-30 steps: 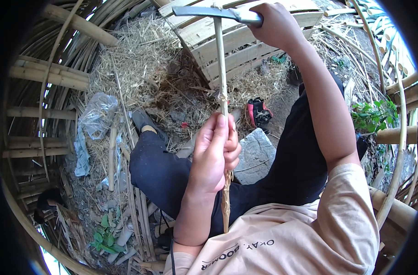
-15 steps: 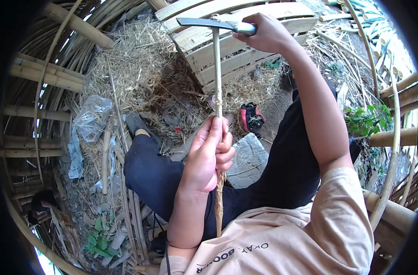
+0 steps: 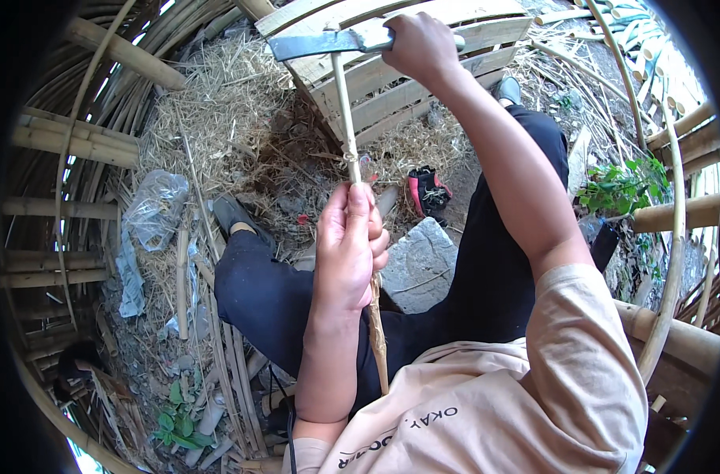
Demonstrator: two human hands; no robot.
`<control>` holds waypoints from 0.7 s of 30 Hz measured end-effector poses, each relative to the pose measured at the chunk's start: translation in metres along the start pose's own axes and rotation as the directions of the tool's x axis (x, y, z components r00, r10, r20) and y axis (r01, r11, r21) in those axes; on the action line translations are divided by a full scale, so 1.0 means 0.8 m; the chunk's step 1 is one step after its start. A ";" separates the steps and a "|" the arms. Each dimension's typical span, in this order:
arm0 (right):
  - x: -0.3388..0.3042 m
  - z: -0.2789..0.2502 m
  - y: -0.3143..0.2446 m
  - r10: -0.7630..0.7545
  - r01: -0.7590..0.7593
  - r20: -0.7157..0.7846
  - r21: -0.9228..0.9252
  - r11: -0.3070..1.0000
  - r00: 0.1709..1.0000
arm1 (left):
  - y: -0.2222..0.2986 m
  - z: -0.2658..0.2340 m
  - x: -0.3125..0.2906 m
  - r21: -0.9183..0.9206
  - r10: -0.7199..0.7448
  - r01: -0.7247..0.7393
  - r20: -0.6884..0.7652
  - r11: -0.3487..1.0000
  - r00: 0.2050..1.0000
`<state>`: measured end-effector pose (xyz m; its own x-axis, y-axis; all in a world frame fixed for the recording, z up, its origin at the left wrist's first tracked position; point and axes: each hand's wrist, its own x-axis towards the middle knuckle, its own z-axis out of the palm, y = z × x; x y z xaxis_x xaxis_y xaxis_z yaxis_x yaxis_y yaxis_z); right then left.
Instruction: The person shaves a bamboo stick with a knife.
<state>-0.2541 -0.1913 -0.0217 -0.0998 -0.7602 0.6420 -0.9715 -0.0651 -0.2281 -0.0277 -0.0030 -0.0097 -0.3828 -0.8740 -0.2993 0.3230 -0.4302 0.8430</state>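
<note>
A long thin wooden stick [image 3: 343, 110] rises from near my shirt and leans slightly left toward its far end. My left hand [image 3: 348, 241] is closed around its middle, thumb lying along the top. Above the fist the wood is pale and smooth; the lower part is brown and rough. My right hand [image 3: 425, 49] grips the handle of a machete-like knife [image 3: 316, 43], its broad metal blade pointing left. The blade lies across the far end of the stick, seemingly touching it, with a little shaving curled there.
A slatted wooden crate [image 3: 391, 99] stands just beyond the stick. Between my legs are a grey stone block [image 3: 419, 268] and a red-and-black glove-like item [image 3: 429, 192]. Straw [image 3: 218, 110] and a clear plastic bag [image 3: 156, 207] lie left. Bamboo poles [image 3: 123, 51] line both sides.
The knife and my right hand have shifted left, and more of the blade's flat shows. The stick's far end has tilted left; my left hand has moved slightly left and nearer the crate.
</note>
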 end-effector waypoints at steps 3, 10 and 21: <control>-0.002 -0.001 -0.021 0.025 -0.028 0.042 0.060 0.998 0.999 | -0.004 -0.012 0.002 0.026 0.023 -0.022 -0.041 0.999 0.999; -0.014 -0.010 -0.021 -0.026 0.027 0.171 -0.001 1.000 0.985 | 0.002 -0.023 0.009 -0.051 -0.036 0.034 -0.034 0.998 0.999; -0.024 -0.030 0.010 0.121 -0.165 0.201 0.222 0.961 0.972 | -0.003 -0.008 0.005 -0.113 -0.109 0.127 0.152 0.985 0.982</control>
<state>-0.2649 -0.1617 -0.0177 -0.1708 -0.8768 0.4495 -0.8692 -0.0807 -0.4878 -0.0242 -0.0074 -0.0156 -0.5429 -0.7774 -0.3177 0.3676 -0.5602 0.7424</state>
